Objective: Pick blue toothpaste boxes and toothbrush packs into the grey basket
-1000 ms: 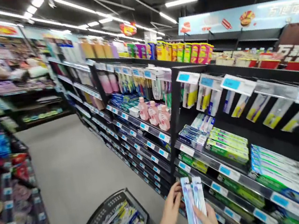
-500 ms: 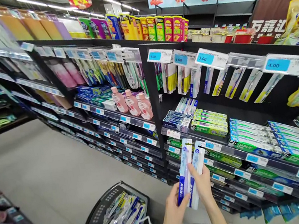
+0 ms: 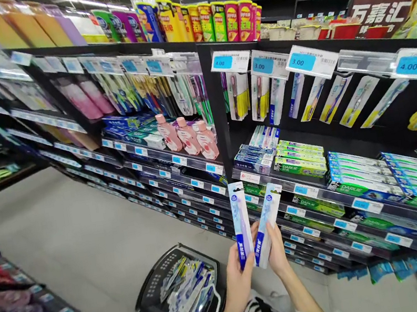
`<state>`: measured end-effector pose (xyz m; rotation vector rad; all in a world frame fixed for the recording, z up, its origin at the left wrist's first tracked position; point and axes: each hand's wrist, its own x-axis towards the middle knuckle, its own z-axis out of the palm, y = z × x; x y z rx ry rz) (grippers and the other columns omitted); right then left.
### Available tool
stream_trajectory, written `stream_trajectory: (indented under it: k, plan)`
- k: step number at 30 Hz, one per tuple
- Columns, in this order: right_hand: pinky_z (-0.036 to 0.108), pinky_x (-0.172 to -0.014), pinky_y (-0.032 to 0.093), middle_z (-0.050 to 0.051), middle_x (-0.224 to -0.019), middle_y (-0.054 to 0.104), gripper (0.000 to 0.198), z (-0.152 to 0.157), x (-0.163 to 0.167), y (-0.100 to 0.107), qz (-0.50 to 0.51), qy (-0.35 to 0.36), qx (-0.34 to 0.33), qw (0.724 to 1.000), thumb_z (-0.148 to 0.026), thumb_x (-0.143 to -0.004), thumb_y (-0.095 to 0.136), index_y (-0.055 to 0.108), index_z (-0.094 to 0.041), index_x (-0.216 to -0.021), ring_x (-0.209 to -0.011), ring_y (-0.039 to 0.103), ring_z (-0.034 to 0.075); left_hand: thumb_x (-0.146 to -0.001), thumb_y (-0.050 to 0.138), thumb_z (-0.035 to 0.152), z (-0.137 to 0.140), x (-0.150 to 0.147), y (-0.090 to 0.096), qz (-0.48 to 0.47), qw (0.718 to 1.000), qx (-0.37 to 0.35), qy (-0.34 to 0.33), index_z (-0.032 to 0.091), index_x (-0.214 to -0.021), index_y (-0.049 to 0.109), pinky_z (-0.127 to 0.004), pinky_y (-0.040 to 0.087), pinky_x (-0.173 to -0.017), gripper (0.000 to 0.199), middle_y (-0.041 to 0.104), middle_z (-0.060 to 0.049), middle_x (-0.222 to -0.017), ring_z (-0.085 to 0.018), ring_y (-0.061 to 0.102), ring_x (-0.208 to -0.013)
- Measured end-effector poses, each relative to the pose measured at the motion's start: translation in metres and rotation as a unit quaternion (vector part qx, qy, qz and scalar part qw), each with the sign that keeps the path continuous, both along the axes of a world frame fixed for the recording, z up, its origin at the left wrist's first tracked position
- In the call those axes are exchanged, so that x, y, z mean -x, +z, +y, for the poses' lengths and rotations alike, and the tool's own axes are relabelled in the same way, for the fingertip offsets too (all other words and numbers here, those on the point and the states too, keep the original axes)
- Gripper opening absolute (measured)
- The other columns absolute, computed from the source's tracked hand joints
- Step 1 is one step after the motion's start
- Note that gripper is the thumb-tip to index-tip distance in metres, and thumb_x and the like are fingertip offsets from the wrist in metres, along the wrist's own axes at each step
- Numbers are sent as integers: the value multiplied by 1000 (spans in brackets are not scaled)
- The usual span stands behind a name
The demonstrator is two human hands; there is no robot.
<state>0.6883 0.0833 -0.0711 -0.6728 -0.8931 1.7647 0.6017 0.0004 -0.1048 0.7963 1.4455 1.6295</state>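
My left hand (image 3: 238, 268) grips a packaged toothbrush (image 3: 241, 225) in a blue-and-white pack, held upright. In my right hand (image 3: 275, 246) is a second toothbrush pack (image 3: 266, 221) of the same look, tilted to the right. The two packs spread apart at their tops and come close together at the bottom, in front of the toothpaste shelf. Below and to the left, a black basket (image 3: 151, 293) on the floor holds many packaged toothbrushes (image 3: 191, 292) in a loose heap.
Toothbrush packs (image 3: 305, 100) hang from hooks under price tags on the right shelf. Toothpaste boxes (image 3: 363, 175) lie in rows below. Pink bottles (image 3: 188, 137) stand on the left shelf section. Grey floor (image 3: 84, 224) runs along the aisle, with another rack (image 3: 11, 295) at left.
The two toothbrush packs have moved apart at their tops, the left one turning more upright. My hands sit slightly lower in the view, and the camera has shifted closer to the shelf.
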Motion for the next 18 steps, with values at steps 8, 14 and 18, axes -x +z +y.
stream_trajectory:
  k: [8, 14, 18]
  plan:
    - [27, -51, 53, 7, -88, 71, 50, 5, -9, 7, 1, -75, 50, 996, -64, -86, 66, 69, -17, -103, -62, 64, 16, -86, 70, 50, 9, -2, 9, -19, 999, 4, -26, 18, -122, 55, -35, 55, -99, 50, 73, -13, -117, -25, 70, -110]
    - [25, -51, 47, 1, -70, 63, 47, 6, -14, 0, -72, -120, 63, 988, -62, -80, 74, 69, -16, -83, -55, 53, 13, -79, 77, 50, 11, 0, -2, -36, 998, 27, -45, 19, -108, 61, -31, 59, -91, 46, 76, -10, -106, -24, 74, -101]
    - [24, -56, 44, -1, -65, 57, 45, 9, -11, 1, -91, -134, 20, 987, -59, -80, 75, 62, -17, -70, -59, 50, 13, -75, 79, 55, 15, 0, -4, -47, 995, 43, -79, 18, -103, 61, -30, 60, -88, 50, 77, -10, -102, -25, 74, -98]
